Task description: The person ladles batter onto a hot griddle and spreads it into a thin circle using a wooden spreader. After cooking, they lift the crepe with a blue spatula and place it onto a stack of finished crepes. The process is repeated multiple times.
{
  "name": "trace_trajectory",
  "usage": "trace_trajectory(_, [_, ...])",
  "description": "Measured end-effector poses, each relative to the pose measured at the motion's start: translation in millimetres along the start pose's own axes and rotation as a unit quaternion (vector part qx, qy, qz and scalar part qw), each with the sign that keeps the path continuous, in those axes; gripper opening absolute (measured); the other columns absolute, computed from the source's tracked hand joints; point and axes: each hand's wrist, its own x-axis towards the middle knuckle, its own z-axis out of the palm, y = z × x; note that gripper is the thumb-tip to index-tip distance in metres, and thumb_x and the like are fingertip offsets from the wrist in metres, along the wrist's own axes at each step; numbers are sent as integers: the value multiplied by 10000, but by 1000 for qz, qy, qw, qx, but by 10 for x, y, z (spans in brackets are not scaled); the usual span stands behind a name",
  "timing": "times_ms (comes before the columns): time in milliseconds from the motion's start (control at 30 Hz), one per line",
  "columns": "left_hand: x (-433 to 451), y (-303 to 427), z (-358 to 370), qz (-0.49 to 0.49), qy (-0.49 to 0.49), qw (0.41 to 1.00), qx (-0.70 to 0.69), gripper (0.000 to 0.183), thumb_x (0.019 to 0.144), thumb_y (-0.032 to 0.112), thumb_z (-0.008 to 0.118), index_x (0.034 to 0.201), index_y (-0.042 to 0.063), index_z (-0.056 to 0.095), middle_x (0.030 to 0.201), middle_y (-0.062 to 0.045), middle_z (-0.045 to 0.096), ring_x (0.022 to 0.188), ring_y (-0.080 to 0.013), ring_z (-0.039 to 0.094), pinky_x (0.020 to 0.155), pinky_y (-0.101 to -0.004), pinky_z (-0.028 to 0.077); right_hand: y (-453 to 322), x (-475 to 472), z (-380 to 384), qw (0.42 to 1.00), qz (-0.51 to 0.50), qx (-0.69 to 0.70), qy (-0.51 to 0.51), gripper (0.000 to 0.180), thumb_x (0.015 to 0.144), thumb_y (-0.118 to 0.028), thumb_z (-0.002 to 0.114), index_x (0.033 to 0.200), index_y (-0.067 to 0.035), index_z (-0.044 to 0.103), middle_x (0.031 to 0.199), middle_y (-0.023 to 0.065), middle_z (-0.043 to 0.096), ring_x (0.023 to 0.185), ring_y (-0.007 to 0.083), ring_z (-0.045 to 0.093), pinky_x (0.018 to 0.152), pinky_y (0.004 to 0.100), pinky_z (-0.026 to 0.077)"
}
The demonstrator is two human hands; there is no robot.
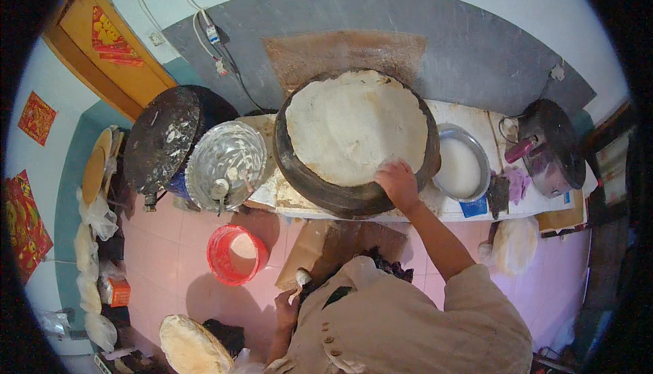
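A large round griddle [326,203] with a dark rim stands on the counter, a thin pale flatbread [352,124] spread over its top. My right hand [399,183] touches the flatbread's near right edge; whether its fingers pinch the edge cannot be told. Low beside my body, my left hand [287,305] has its fingers at a small tool with a whitish, batter-coated head [303,277]. Left of the griddle sits a metal basin [227,144] smeared with batter, with a ladle [220,190] inside. To the right is a metal bowl [459,165] of whitish liquid.
A red bucket [237,254] with pale contents stands on the tiled floor. Round flatbreads [194,346] are stacked at the lower left. A dark round lid [163,139] is beyond the basin. A dark pot [553,149] stands at the counter's right end, near a purple cloth [518,183].
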Motion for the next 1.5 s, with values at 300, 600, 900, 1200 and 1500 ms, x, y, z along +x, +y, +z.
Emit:
trace_trajectory(300, [266, -299, -298, -2, 32, 999, 31, 254, 845, 134, 623, 1087, 60, 631, 1072, -134, 610, 1043, -316, 511, 923, -409, 398, 118, 679, -464, 987, 60, 69, 135, 93, 781, -178, 662, 826, -100, 639, 869, 55, 628, 917, 266, 577, 889, 409, 415])
trace_trajectory(600, [249, -494, -365, -15, 12, 1000, 4, 260, 834, 114, 615, 1079, 28, 633, 1062, -158, 617, 1047, -334, 526, 931, -425, 400, 277, 1084, -660, 986, 53, 33, 155, 87, 763, -177, 682, 771, -102, 639, 826, 45, 653, 863, 249, 606, 849, 394, 439])
trace_trajectory(900, [302, -179, -384, 6, 31, 999, -39, 345, 839, 115, 621, 1170, 23, 582, 1137, -164, 586, 1105, -338, 494, 981, -428, 371, 233, 999, -681, 989, 50, 74, 117, 66, 770, -167, 659, 766, -103, 644, 818, 66, 648, 816, 276, 597, 803, 403, 457])
trace_trajectory(1200, [2089, 2463, -403, 404, 23, 907, 116, 678, 723, 54, 703, 1347, 59, 437, 1326, -165, 457, 1240, -380, 383, 1048, -457, 308, 69, 576, -601, 990, 27, 88, 109, 101, 803, -180, 653, 839, -86, 639, 847, 81, 613, 855, 278, 572, 799, 401, 452])
trace_trajectory(1500, [2942, 3478, 228, 534, -35, 819, 208, 103, 754, 98, 679, 820, 36, 631, 811, -106, 602, 847, -320, 558, 828, -420, 408, 310, -421, -550, 957, 184, 79, 208, 239, 762, -163, 650, 992, -102, 656, 917, 82, 641, 885, 297, 589, 783, 426, 461])
